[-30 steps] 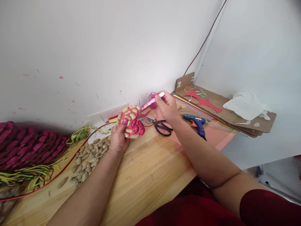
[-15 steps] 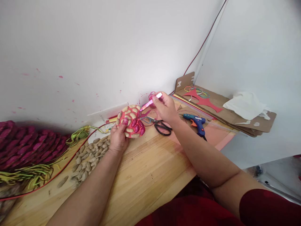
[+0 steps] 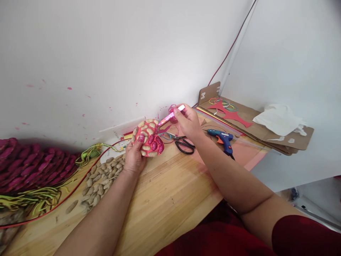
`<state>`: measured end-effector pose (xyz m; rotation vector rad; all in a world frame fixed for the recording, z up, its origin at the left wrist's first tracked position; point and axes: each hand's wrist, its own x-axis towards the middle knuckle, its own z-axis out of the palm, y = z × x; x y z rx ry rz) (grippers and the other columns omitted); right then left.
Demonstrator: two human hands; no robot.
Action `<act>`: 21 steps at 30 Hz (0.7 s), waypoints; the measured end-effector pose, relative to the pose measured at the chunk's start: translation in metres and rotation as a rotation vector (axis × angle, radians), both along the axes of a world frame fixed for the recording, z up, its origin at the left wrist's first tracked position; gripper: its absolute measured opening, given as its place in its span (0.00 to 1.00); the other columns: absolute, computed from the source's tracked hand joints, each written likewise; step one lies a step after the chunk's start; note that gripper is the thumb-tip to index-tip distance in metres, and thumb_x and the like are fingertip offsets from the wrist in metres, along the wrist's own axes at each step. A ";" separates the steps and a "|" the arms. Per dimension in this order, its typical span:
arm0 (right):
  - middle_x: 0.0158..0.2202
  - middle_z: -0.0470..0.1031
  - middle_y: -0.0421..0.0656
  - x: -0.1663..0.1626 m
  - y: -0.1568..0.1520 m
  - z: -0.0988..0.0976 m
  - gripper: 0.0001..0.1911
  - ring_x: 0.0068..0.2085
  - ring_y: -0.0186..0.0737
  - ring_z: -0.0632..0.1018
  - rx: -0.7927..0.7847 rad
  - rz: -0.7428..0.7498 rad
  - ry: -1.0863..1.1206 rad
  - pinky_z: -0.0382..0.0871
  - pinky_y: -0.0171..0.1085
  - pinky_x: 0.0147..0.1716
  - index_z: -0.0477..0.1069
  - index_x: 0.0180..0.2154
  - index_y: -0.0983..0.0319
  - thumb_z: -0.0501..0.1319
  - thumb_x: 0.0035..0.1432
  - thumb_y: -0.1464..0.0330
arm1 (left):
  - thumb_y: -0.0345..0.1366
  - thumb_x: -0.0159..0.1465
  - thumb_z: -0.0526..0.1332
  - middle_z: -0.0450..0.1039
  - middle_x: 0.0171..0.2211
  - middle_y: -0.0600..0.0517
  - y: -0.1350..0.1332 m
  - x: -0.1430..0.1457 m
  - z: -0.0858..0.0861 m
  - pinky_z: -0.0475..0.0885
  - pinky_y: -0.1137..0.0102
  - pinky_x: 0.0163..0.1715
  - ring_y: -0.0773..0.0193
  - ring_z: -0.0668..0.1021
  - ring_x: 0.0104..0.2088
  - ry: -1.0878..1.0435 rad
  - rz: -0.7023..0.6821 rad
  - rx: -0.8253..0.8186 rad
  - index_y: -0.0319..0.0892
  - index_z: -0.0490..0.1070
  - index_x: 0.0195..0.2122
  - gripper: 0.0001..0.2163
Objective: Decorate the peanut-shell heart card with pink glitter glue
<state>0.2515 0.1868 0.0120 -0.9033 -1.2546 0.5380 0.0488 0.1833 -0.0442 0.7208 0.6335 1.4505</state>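
My left hand (image 3: 134, 156) grips the lower left edge of a round red disc covered with peanuts (image 3: 147, 139), its thumb, stained pink, lying on the front. Most of the peanuts on it are tan; several on the right side are coloured magenta. In my right hand (image 3: 188, 122) is a slim paintbrush or marker with a pale handle (image 3: 170, 115), slanting down to the left. Its tip meets the disc's upper right edge, or comes very close to it. Fingers of the right hand are closed around the handle's upper end.
Loose peanuts (image 3: 102, 177) lie beside my left forearm. Black-handled scissors (image 3: 184, 145) and a blue glue gun (image 3: 223, 139) rest to the right. Magenta peanut discs (image 3: 37, 163) stand at left near yellow-green strings (image 3: 90, 153). A red cable (image 3: 77, 192) crosses the table; cardboard (image 3: 269, 137) holds white cloth (image 3: 279, 119).
Hardly anything differs. The brush-like tool's tip has shifted very slightly at the disc's upper right edge, and both hands keep their hold.
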 end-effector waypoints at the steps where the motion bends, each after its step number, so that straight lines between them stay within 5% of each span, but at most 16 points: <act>1: 0.34 0.76 0.39 0.000 0.001 0.000 0.21 0.37 0.37 0.76 -0.006 0.014 0.019 0.72 0.38 0.40 0.73 0.37 0.58 0.65 0.64 0.46 | 0.37 0.54 0.79 0.87 0.40 0.48 0.000 0.000 0.001 0.83 0.69 0.38 0.59 0.87 0.36 -0.018 -0.009 -0.017 0.41 0.81 0.42 0.16; 14: 0.34 0.76 0.37 -0.002 -0.002 0.005 0.25 0.34 0.34 0.74 -0.035 0.143 0.175 0.69 0.39 0.41 0.74 0.35 0.59 0.72 0.55 0.45 | 0.29 0.72 0.60 0.81 0.25 0.52 -0.010 -0.002 0.029 0.79 0.75 0.26 0.66 0.81 0.22 -0.138 -0.109 -0.343 0.39 0.76 0.43 0.05; 21: 0.32 0.75 0.36 -0.002 -0.004 0.007 0.25 0.34 0.34 0.74 -0.010 0.135 0.154 0.70 0.39 0.40 0.74 0.36 0.58 0.71 0.56 0.44 | 0.32 0.71 0.62 0.77 0.22 0.54 -0.009 -0.004 0.029 0.70 0.79 0.16 0.70 0.75 0.16 -0.114 -0.146 -0.367 0.39 0.74 0.37 0.05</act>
